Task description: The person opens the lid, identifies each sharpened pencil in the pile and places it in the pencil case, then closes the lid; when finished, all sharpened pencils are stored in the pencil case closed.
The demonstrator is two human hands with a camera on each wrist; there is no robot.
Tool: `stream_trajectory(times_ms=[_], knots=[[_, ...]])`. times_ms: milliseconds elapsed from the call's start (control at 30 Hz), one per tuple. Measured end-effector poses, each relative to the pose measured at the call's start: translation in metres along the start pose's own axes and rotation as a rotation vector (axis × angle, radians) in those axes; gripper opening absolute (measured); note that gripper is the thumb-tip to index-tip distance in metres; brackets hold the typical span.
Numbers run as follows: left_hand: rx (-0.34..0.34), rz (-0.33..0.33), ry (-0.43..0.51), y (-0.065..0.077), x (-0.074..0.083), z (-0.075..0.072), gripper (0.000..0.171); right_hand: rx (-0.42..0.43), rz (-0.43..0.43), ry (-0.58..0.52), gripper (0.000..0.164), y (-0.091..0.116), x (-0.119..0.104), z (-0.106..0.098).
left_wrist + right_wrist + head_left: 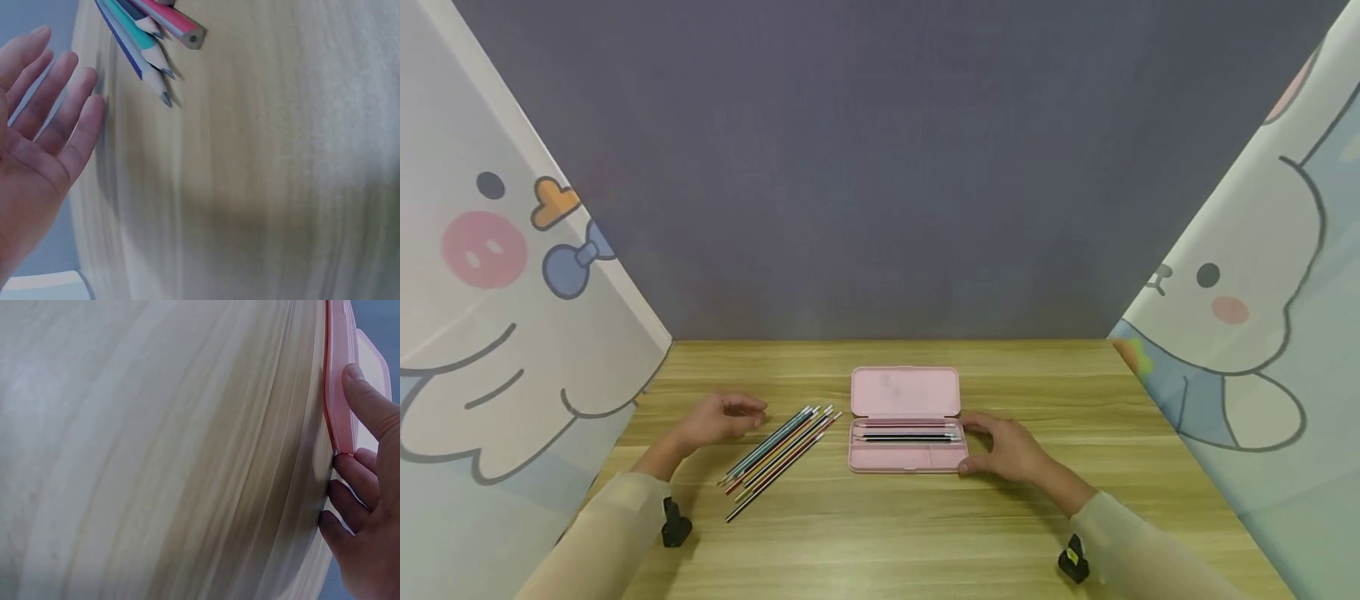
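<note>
Left hand point(722, 419) is kinda loose near 1 pencil pile point(778, 456) (too overlapped to count); right hand point(1011, 450) grips 1 pink case point(887, 457).

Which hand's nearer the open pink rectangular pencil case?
Right. The right hand holds the right end of the pencil case; the left hand is apart from it, to its left, beyond the loose multicoloured slim pencils.
</note>
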State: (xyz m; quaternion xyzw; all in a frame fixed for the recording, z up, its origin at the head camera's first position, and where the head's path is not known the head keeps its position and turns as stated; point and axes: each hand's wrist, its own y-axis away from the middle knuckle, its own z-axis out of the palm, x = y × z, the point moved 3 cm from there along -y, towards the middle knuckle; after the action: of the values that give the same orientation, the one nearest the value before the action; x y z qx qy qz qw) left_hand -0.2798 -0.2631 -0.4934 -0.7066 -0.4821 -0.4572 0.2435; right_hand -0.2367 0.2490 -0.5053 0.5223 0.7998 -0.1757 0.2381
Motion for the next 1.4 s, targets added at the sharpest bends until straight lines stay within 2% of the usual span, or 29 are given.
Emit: stream_trajectory(times_ms=[267,467,667,800,1167,1400], knots=[[-0.061,0.018,0.033,0.0,-0.012,0.004,0.037,-0.006,0.007,-0.011,0.084,-0.001,0.001,0.001],[-0.08,0.03,0.015,0.0,-0.015,0.011,0.034,-0.004,0.028,-0.019,0.085,-0.001,0.003,0.002],[-0.062,0.096,-0.068,-0.003,-0.013,0.016,0.034,-0.001,0.022,-0.02,0.084,0.0,0.003,0.001],[-0.047,0.115,-0.112,-0.005,-0.011,0.018,0.032,0.001,0.013,-0.015,0.083,0.0,0.003,0.001],[-0.068,0.072,-0.142,-0.006,-0.004,0.023,0.027,0.0,0.004,-0.022,0.082,-0.001,0.002,0.002],[-0.07,0.056,-0.213,-0.01,-0.001,0.024,0.023,-0.002,-0.001,-0.021,0.082,0.0,0.003,0.002]])
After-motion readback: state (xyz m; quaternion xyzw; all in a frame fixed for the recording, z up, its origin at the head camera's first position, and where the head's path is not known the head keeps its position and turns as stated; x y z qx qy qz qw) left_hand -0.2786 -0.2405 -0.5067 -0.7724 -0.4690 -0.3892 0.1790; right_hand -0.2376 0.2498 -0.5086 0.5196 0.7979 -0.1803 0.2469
